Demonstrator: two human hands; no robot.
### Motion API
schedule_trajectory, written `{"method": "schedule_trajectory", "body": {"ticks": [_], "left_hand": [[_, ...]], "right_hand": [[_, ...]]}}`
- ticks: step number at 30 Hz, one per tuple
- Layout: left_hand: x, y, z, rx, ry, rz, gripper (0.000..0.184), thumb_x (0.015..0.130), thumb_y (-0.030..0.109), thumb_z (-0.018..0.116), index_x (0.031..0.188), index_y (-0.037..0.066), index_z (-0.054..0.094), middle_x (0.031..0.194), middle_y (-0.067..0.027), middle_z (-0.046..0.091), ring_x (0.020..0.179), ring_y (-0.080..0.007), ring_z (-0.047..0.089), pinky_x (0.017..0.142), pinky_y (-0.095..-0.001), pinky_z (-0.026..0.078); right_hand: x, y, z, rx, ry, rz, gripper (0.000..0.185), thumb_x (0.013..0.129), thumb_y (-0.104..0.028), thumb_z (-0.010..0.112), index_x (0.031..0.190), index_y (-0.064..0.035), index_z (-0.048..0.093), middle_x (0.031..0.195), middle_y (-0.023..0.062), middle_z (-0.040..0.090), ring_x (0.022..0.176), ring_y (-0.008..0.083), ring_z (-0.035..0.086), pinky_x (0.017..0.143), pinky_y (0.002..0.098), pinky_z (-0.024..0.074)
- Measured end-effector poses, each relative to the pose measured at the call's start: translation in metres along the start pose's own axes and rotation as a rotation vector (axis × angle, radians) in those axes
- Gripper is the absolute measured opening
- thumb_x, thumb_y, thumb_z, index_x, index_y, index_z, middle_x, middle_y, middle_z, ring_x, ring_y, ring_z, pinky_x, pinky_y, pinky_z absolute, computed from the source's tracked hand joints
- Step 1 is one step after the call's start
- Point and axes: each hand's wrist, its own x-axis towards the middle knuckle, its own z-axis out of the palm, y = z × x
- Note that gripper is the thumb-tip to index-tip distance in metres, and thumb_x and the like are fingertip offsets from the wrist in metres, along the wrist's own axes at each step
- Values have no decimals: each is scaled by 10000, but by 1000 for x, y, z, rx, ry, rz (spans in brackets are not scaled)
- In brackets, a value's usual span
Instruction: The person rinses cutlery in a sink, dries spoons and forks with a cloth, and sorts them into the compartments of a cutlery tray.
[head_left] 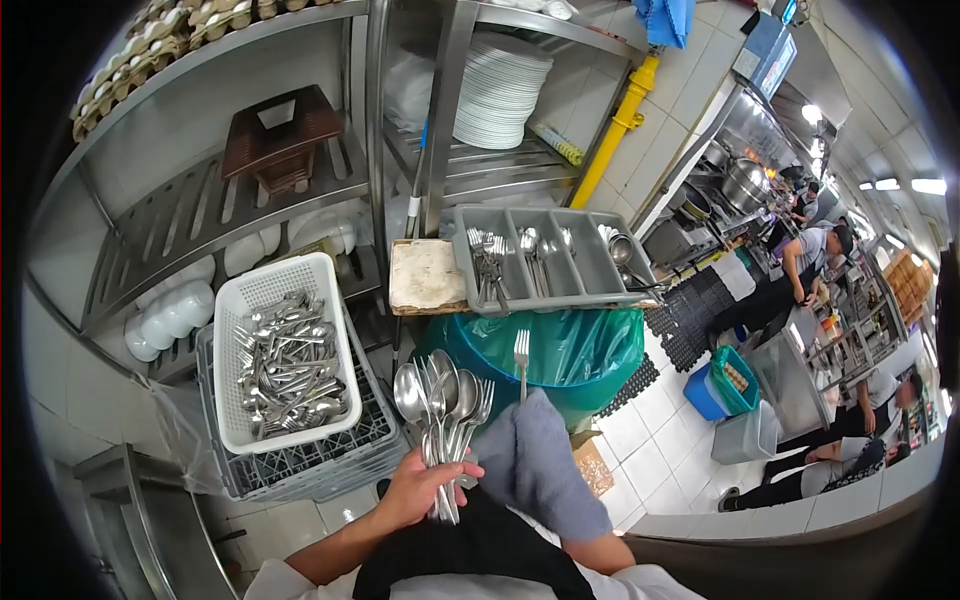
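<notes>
My left hand (428, 487) is closed around a bunch of spoons and forks (440, 400), their heads pointing up. My right hand is hidden under a grey cloth (545, 455); a single fork (522, 352) stands upright out of the cloth's top. To the left, a white perforated basket (228, 375) is filled with jumbled cutlery (295, 365). Ahead, a grey divided tray (585, 272) holds forks in its left compartment, spoons in the one beside it and ladles in the right one.
The basket rests on grey crates (375, 450). Below the divided tray is a bin with a green liner (600, 345). Plates (500, 90) are stacked on a metal shelf behind. Several people work at the right, one bending by a counter (815, 260).
</notes>
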Motion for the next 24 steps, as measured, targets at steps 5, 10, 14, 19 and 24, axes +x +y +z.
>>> {"method": "schedule_trajectory", "body": {"ticks": [5,10,14,19,24], "left_hand": [[-4,-3,-3,60,61,7,294,921,95,586,1181,-36,537,882,-138,681,552,-169,617,491,-277,501],[1,-1,0,157,74,20,229,911,97,596,1093,-41,576,800,-136,674,503,-173,596,456,-274,482],[4,8,-3,171,145,71,180,906,100,607,1001,-53,600,743,-137,666,487,-177,588,442,-273,477],[16,19,-1,280,150,162,184,905,102,614,977,-67,602,724,-136,665,478,-175,581,440,-275,487],[33,24,13,419,40,160,143,916,61,593,999,-56,592,771,-155,680,548,-182,628,472,-281,519]], "right_hand": [[63,-18,-21,476,225,-373,153,781,-126,632,837,-19,538,660,163,533,739,359,567,670,383,459],[82,-22,-33,149,355,-428,45,775,-129,609,783,-84,610,707,127,580,789,346,577,700,424,460],[57,-25,-30,-50,238,-438,128,781,-138,609,896,-85,621,832,168,593,827,359,596,763,448,469],[7,-25,-4,-186,77,-485,329,792,-151,618,1108,-58,609,1021,250,596,868,386,622,854,471,482],[-12,-25,-16,-66,116,-441,471,703,-180,699,1131,-30,572,1102,250,537,1083,427,537,934,445,436]]}}
